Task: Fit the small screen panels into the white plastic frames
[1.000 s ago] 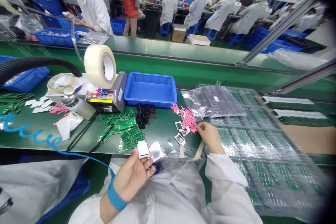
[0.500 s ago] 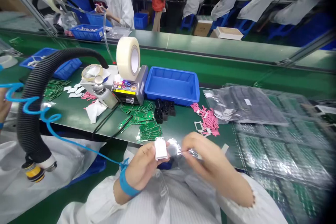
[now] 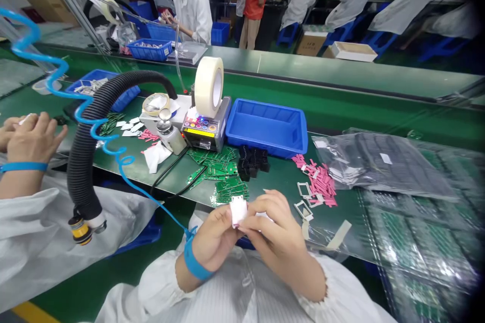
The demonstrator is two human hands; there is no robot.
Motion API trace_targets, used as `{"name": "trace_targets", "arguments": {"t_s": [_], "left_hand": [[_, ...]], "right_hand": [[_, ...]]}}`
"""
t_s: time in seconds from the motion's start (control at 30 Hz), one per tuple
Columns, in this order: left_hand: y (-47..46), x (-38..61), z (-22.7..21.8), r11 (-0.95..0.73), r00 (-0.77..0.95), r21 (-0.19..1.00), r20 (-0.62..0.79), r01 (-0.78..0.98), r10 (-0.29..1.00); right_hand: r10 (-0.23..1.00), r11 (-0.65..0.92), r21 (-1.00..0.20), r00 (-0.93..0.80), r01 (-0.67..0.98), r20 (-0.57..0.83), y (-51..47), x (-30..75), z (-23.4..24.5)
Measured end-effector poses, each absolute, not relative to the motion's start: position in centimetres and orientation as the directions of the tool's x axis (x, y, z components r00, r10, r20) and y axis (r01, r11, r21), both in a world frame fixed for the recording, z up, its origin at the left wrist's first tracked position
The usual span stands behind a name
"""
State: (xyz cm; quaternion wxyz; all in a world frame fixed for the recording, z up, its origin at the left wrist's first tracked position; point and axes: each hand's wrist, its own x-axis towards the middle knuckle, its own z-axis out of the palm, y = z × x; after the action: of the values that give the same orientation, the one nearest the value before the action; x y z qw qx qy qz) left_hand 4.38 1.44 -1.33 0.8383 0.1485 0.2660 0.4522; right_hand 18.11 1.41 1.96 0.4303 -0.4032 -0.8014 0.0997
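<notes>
My left hand (image 3: pixel 215 234), with a blue wrist strap, grips a small flat white plastic part (image 3: pixel 238 211) above the table's front edge. My right hand (image 3: pixel 275 227) is closed, thumb and fingertips at the part's lower right corner. A thin pink edge shows there, and a bit of white peeks out between the right fingers; what it is I cannot tell. Just beyond my hands lie green circuit boards (image 3: pixel 229 189) and black blocks (image 3: pixel 252 161). Pink strips (image 3: pixel 322 184) and white frames (image 3: pixel 303 210) are spread to the right.
Behind stand a blue bin (image 3: pixel 267 131) and a tape dispenser (image 3: pixel 204 128) with a large roll. A metal-topped bottle (image 3: pixel 170 136) and black hose (image 3: pixel 85 161) are at left, near a co-worker's hand (image 3: pixel 34 139). Bagged boards (image 3: pixel 401 232) and a grey bag (image 3: pixel 394 161) cover the right.
My right hand has moved left to the white part; the shiny film by its fingers no longer shows there. The view has shifted, and the co-worker's hands have come into view at left.
</notes>
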Motion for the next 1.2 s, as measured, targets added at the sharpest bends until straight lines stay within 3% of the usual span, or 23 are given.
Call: {"name": "trace_targets", "arguments": {"t_s": [0.1, 0.23, 0.33, 0.4, 0.47, 0.53, 0.57, 0.6, 0.67, 0.77, 0.83, 0.9, 0.97, 1.03, 1.1, 1.13, 1.2], "left_hand": [[1.7, 4.0, -1.5, 0.533, 0.418, 0.444, -0.334, -0.72, 0.845], [1.6, 3.8, -1.7, 0.497, 0.354, 0.402, -0.38, -0.769, 0.855], [1.3, 4.1, -1.8, 0.493, 0.353, 0.413, -0.371, -0.766, 0.859], [1.1, 4.3, -2.1, 0.497, 0.37, 0.464, -0.341, -0.733, 0.864], [1.3, 4.0, -2.6, 0.442, 0.336, 0.618, -0.288, -0.65, 0.897], [1.9, 3.1, -3.3, 0.229, 0.232, 0.865, -0.135, -0.447, 0.963], [2.3, 2.4, -3.7, 0.049, 0.194, 0.958, 0.007, -0.281, 0.981], [2.8, 1.6, -4.0, -0.158, 0.197, 0.984, 0.172, -0.086, 0.965], [3.6, 0.0, -4.4, -0.508, 0.361, 0.826, 0.408, 0.246, 0.838], [4.0, -1.6, -4.4, -0.727, 0.605, 0.556, 0.434, 0.403, 0.667], [3.6, -2.1, -4.1, -0.738, 0.642, 0.562, 0.417, 0.374, 0.644], [2.9, -2.4, -3.8, -0.65, 0.595, 0.697, 0.393, 0.305, 0.701], [2.2, -2.9, -3.7, -0.415, 0.474, 0.887, 0.283, 0.2, 0.834], [1.6, -3.9, -4.3, -0.046, 0.26, 0.998, 0.056, -0.045, 0.964], [1.2, -5.7, -5.8, 0.217, 0.026, 0.86, -0.232, -0.462, 0.972], [1.1, -7.0, -6.7, 0.233, -0.065, 0.694, -0.374, -0.681, 0.925], [0.7, -9.9, -8.6, 0.137, -0.179, 0.582, -0.452, -0.802, 0.874]], "right_hand": [[0.739, 0.627, -0.552, -0.197, 0.549, 0.644, 1.6, 17.6, 0.6], [0.825, 0.54, -0.603, -0.227, 0.587, 0.517, 1.8, 17.7, -0.4], [0.86, 0.469, -0.629, -0.158, 0.62, 0.485, 1.8, 17.4, -0.4], [0.852, 0.452, -0.598, -0.123, 0.662, 0.508, 1.8, 17.0, -0.3], [0.842, 0.451, -0.582, -0.107, 0.676, 0.529, 1.8, 16.9, 0.0], [0.844, 0.461, -0.575, -0.132, 0.676, 0.521, 2.0, 17.1, 0.2], [0.851, 0.465, -0.567, -0.165, 0.68, 0.499, 2.2, 17.3, 0.3], [0.859, 0.468, -0.553, -0.209, 0.689, 0.467, 2.4, 17.6, 0.5], [0.873, 0.474, -0.515, -0.305, 0.714, 0.381, 2.7, 18.0, 0.7], [0.875, 0.484, -0.468, -0.397, 0.739, 0.278, 2.9, 18.0, 1.1], [0.869, 0.494, -0.458, -0.428, 0.739, 0.248, 2.8, 17.5, 1.4], [0.866, 0.496, -0.494, -0.448, 0.714, 0.222, 2.8, 16.6, 1.6], [0.884, 0.428, -0.659, -0.436, 0.618, 0.165, 3.2, 15.5, 1.6], [0.922, 0.215, -0.893, -0.383, 0.395, 0.053, 4.3, 14.3, 1.4], [0.948, -0.029, -0.988, -0.31, 0.154, -0.077, 6.1, 13.0, 0.7], [0.956, -0.118, -0.99, -0.26, 0.073, -0.133, 7.3, 12.4, 0.3], [0.964, -0.229, -0.973, -0.143, -0.015, -0.224, 9.8, 11.3, -0.8]]}}
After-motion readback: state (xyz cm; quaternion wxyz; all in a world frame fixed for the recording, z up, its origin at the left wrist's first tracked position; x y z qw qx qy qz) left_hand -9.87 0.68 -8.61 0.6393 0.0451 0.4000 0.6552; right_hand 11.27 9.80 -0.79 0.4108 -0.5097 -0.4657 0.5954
